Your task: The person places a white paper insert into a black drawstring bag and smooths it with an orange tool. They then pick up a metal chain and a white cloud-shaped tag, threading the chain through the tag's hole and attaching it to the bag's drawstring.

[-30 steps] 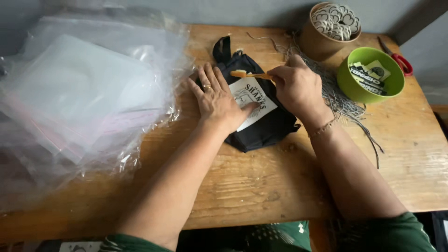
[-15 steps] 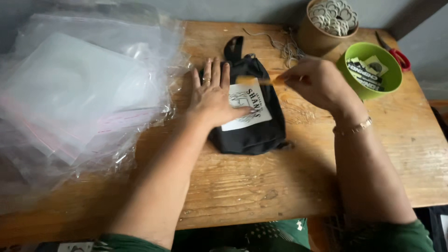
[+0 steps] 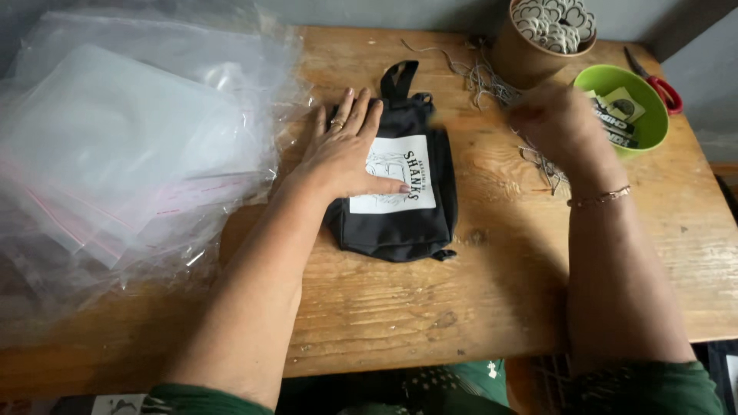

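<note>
1. Tabletop (image 3: 492, 300): bare wooden planks, worn and level. It carries everything noted below.

2. Stack of clear plastic bags (image 3: 131, 146): occupies the left part of the tabletop, loosely piled, glossy. Judged slippery and very light; sheets would likely slide off one another.

3. Black fabric pouch (image 3: 419, 219): lies flat near the tabletop's centre, just right of the plastic bags. A white printed patch faces up; a webbing loop (image 3: 401, 77) sticks out at the far end. Judged soft, light and limp, not fragile; it would sag if lifted by one corner. The loop or a seamed edge looks the firmest place to take hold; the flat face suits pressing only.

4. Left hand (image 3: 350, 154): spread flat, palm down, fingers extended, pressing on the pouch's left half and partly over the patch. Grips nothing.

5. Right hand (image 3: 557, 119): motion-blurred, raised over a tangle of pale string (image 3: 492, 81), near the bowl. Whether it pinches anything cannot be told.

6. Green bowl (image 3: 653, 115): at the far right, holds small printed tags.

7. Brown paper cup (image 3: 523, 58): far edge, filled with small white pieces.

8. Red-handled scissors (image 3: 661, 84): partly hidden behind the bowl.
</note>
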